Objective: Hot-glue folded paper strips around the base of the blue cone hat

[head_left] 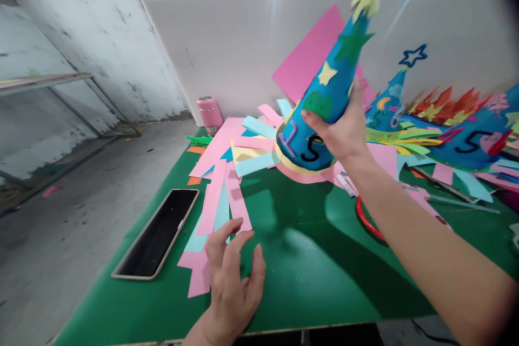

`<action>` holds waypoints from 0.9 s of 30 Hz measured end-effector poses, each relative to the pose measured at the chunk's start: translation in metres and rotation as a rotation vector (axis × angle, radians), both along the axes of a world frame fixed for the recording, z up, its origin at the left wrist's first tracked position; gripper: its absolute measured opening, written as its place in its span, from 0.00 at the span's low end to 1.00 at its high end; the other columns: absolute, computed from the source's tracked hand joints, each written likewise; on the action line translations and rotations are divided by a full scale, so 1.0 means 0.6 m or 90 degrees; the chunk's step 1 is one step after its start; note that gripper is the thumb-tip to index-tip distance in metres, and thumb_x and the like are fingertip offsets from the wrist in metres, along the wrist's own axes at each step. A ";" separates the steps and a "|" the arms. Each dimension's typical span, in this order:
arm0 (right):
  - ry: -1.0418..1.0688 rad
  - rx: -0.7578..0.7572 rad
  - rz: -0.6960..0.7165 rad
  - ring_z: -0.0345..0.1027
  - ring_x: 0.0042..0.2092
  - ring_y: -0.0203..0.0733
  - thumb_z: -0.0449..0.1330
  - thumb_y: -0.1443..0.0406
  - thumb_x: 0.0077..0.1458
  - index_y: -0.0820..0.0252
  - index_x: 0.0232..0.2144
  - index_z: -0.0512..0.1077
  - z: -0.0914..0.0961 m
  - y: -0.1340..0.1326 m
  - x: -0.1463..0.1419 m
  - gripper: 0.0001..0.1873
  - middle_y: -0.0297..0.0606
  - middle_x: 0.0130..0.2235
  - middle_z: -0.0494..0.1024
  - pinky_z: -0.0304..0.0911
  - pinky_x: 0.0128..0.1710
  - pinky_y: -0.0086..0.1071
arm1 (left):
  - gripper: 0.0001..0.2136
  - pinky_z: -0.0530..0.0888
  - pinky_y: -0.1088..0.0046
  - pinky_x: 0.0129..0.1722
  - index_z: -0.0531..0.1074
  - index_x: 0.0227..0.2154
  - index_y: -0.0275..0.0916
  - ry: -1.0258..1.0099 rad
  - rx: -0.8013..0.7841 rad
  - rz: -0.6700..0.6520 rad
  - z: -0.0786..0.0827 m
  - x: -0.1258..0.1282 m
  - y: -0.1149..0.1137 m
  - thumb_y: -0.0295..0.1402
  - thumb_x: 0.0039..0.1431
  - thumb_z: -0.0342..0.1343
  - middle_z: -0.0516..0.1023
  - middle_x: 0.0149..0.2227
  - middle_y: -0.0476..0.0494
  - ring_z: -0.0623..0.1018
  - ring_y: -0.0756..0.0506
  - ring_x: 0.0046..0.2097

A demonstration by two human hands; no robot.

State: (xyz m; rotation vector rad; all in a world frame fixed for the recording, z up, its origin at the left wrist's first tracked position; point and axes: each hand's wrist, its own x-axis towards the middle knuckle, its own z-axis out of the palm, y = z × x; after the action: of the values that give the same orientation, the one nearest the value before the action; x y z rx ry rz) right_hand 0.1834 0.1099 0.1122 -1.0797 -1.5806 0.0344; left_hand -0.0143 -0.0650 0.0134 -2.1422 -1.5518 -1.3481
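Observation:
My right hand (344, 124) is wrapped around a blue paper cone hat (320, 97), which tilts to the right above the table. Yellow and green stars, a pink letter and a black S decorate it, with a yellow pipe-cleaner shape at its tip. Pink, light blue and yellow paper strips fan out from its brim on the left. My left hand (235, 275) hovers over the green table near the front, fingers curled but apart, holding nothing. Beside it lie loose pink and light blue paper strips (214, 200); whether the fingers touch them I cannot tell.
A phone (158, 235) lies at the left, and a pink flask (210, 114) stands at the back. Two more blue cone hats (391, 100) stand on the right among paper strips. Red-handled scissors (367, 221) rest under my right forearm. A pale board (235, 48) closes the back.

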 end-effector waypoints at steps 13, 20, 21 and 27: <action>-0.046 -0.194 -0.164 0.55 0.52 0.62 0.59 0.43 0.34 0.66 0.59 0.45 -0.068 -0.010 -0.034 0.55 0.56 0.53 0.61 0.53 0.47 0.55 | 0.12 0.67 0.60 0.41 0.64 0.38 0.35 -0.004 0.011 -0.027 -0.008 -0.004 0.005 0.20 0.50 0.51 0.66 0.42 0.35 0.69 0.41 0.44; -0.065 -0.200 -0.126 0.53 0.52 0.65 0.60 0.43 0.33 0.67 0.59 0.43 -0.068 -0.015 -0.030 0.58 0.59 0.52 0.59 0.51 0.44 0.60 | 0.11 0.65 0.61 0.39 0.63 0.38 0.37 0.015 -0.012 -0.043 -0.010 0.000 0.005 0.20 0.51 0.50 0.70 0.37 0.41 0.70 0.43 0.40; -0.060 -0.166 -0.115 0.52 0.53 0.64 0.61 0.44 0.34 0.65 0.58 0.44 -0.068 -0.024 -0.026 0.56 0.58 0.53 0.58 0.51 0.45 0.60 | 0.10 0.65 0.62 0.39 0.63 0.37 0.37 0.020 -0.022 -0.042 -0.009 0.000 0.005 0.21 0.52 0.49 0.70 0.35 0.42 0.70 0.44 0.38; -0.042 0.004 0.014 0.58 0.51 0.47 0.58 0.63 0.49 0.59 0.55 0.51 -0.078 -0.128 0.002 0.33 0.46 0.51 0.63 0.57 0.48 0.43 | 0.05 0.62 0.58 0.39 0.68 0.34 0.38 0.199 -0.155 0.049 0.005 -0.034 0.025 0.30 0.55 0.50 0.74 0.32 0.43 0.71 0.41 0.38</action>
State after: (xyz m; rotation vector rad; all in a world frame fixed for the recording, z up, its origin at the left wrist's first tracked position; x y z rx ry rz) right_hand 0.1843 0.0331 0.0654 -1.0681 -1.6511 0.0093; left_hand -0.0349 -0.0503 0.0165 -2.2665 -1.7156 -0.7856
